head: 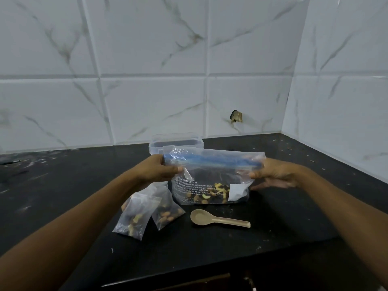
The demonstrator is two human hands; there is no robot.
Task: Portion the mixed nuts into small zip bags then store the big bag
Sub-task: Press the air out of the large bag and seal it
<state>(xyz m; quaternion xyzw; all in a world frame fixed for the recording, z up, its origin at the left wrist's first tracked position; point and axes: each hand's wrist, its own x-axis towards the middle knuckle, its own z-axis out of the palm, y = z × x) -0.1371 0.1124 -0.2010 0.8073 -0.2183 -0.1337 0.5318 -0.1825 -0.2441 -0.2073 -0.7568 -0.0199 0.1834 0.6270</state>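
Spoon [218,220]: lying loose on the black counter [294,217], nearer the viewer than the two grips and just below the big bag's base; set down, I judge, because the scooping is finished.
Small bags [147,211]: two little zip bags holding nuts, lying side by side below and toward the viewer from the left hand's grip; parked out of the way, by the look of it. Whether their zips are sealed, too blurred to tell.
Big bag [210,181]: upright between both hands, base on or just above the counter, with a low layer of mixed nuts [216,193] showing at the bottom. The blue zip strip [210,161] runs from one grip across to the other.
Left hand [161,170]: pinching the bag's top corner at the blue strip, thumb on the near face; likely steadying that end.
Right hand [275,175]: holding the opposite top corner with the thumb on the plastic, lower fingers stretched out under it. Stretching the strip taut to close it, is my read.
Slider: not distinguishable, so closed or not, I cannot say.
Container [176,143]: clear plastic box beyond the grips, against the tiled wall [189,59]; its lower part hidden by the bag, contents unseen.
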